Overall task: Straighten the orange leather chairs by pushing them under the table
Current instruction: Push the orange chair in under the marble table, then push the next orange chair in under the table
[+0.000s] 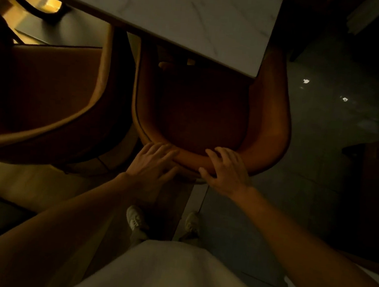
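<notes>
Both hands gripping chair back: left hand (152, 163), right hand (226, 168) curled over chair (267, 128).
Seat half under table (174, 8); I judge more push left.

A dim dining room: a marble-topped table (174, 8) with orange leather chairs (267, 128) along its edge, tiled floor (325, 134).

Two chairs (210, 112) side by side under table (174, 8).
</notes>
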